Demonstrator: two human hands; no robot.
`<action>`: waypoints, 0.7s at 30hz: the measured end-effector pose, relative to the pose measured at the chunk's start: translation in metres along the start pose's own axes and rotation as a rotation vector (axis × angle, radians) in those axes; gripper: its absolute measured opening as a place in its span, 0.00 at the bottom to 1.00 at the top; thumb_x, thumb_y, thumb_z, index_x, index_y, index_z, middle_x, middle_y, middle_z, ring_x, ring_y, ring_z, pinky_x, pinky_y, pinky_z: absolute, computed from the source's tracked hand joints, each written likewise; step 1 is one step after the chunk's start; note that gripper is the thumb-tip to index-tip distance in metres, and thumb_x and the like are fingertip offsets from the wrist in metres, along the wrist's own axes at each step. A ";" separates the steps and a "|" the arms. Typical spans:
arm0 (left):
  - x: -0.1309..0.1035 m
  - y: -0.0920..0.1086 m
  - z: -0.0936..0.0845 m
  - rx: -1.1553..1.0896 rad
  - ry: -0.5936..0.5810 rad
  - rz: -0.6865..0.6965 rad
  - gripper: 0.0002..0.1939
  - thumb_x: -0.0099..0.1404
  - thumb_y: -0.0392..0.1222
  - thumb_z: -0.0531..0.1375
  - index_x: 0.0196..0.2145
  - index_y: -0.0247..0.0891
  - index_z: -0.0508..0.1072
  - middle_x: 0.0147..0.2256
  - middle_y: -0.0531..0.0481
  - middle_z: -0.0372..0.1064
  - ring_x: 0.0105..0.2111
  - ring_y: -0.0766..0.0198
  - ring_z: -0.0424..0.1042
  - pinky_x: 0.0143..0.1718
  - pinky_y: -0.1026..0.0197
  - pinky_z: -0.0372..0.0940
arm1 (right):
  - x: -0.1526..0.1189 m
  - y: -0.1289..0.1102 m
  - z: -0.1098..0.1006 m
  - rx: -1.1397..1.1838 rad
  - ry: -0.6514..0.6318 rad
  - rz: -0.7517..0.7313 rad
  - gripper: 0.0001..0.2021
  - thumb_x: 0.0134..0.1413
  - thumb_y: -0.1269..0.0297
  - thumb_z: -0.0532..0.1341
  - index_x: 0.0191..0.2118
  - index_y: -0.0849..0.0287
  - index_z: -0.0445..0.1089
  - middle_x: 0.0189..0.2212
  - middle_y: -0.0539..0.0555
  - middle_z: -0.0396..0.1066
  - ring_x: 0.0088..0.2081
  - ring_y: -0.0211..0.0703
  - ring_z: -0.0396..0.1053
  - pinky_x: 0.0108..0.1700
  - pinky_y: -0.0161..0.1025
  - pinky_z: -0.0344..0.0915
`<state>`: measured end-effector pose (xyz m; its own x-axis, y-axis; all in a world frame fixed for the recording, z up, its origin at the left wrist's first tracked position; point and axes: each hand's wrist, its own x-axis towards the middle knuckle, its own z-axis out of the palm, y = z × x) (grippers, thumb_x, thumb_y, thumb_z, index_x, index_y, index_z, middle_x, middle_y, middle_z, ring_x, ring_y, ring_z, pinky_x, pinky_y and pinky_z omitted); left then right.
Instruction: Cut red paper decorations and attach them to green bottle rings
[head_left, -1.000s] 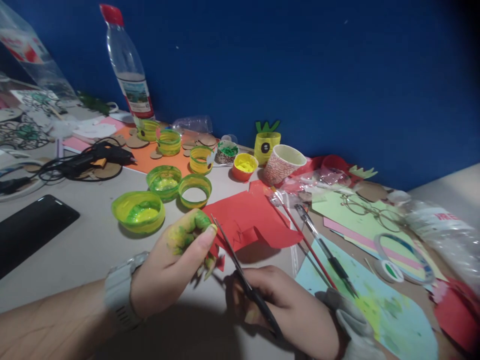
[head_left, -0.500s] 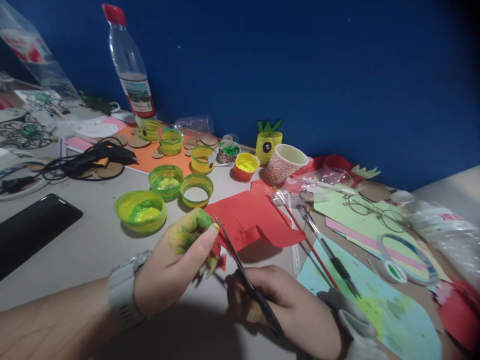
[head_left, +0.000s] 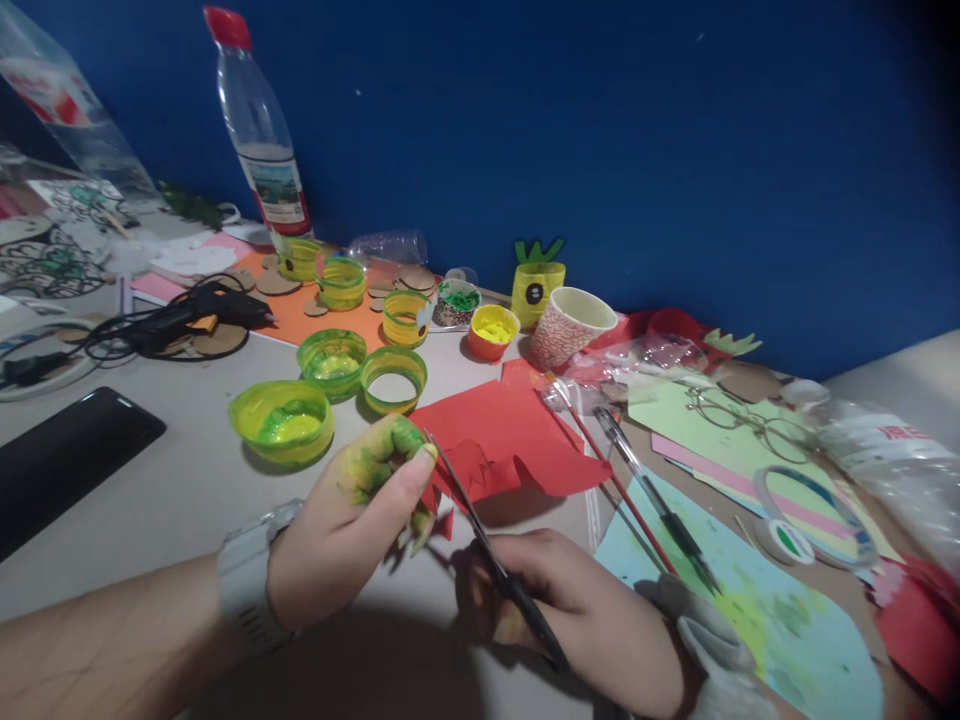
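My left hand [head_left: 367, 510], its fingers stained green and yellow, pinches the left edge of a sheet of red paper [head_left: 517, 430]. Black-handled scissors [head_left: 487, 550] are gripped in my right hand [head_left: 570, 610], blades pointing up and away, with their tips beside my left thumb. The blades lie along the red paper's edge. A small red scrap [head_left: 444, 525] shows just below them. Part of the pinched paper is hidden behind my left fingers. Beyond my left hand stand a yellow-green bowl-like piece [head_left: 247, 420] and a green-rimmed ring [head_left: 420, 380].
A black phone [head_left: 75, 460] and a glue gun [head_left: 195, 315] lie on the left. A bottle [head_left: 262, 140] stands against the blue partition. Paint cups, including a yellow one [head_left: 487, 345], sit behind the red paper. A brush [head_left: 630, 500], a pen [head_left: 667, 510] and tape [head_left: 787, 545] are at right.
Both hands stay almost in place. The red paper near the blades has shifted slightly, and a jagged piece of it now shows more plainly beside them.
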<state>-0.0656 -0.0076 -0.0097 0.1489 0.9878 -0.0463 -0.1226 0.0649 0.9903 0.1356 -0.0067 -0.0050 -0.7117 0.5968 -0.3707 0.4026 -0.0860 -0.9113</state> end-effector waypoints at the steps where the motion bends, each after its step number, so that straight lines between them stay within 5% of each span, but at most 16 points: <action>1: 0.000 0.000 0.000 0.000 -0.002 0.002 0.12 0.70 0.48 0.53 0.31 0.40 0.66 0.20 0.57 0.66 0.17 0.72 0.60 0.17 0.72 0.59 | 0.000 0.000 0.000 -0.003 0.001 -0.006 0.30 0.51 0.33 0.53 0.28 0.61 0.64 0.23 0.49 0.63 0.26 0.37 0.60 0.29 0.32 0.56; 21: 0.002 0.001 -0.001 0.045 -0.031 0.086 0.12 0.71 0.47 0.52 0.31 0.41 0.66 0.21 0.58 0.65 0.19 0.73 0.61 0.20 0.73 0.60 | 0.000 0.001 0.000 -0.013 0.013 -0.016 0.29 0.53 0.35 0.54 0.27 0.61 0.64 0.22 0.49 0.63 0.25 0.36 0.59 0.28 0.32 0.56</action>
<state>-0.0666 -0.0058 -0.0091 0.1701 0.9845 0.0426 -0.0918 -0.0272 0.9954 0.1360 -0.0066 -0.0057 -0.7106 0.6083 -0.3538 0.3988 -0.0661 -0.9147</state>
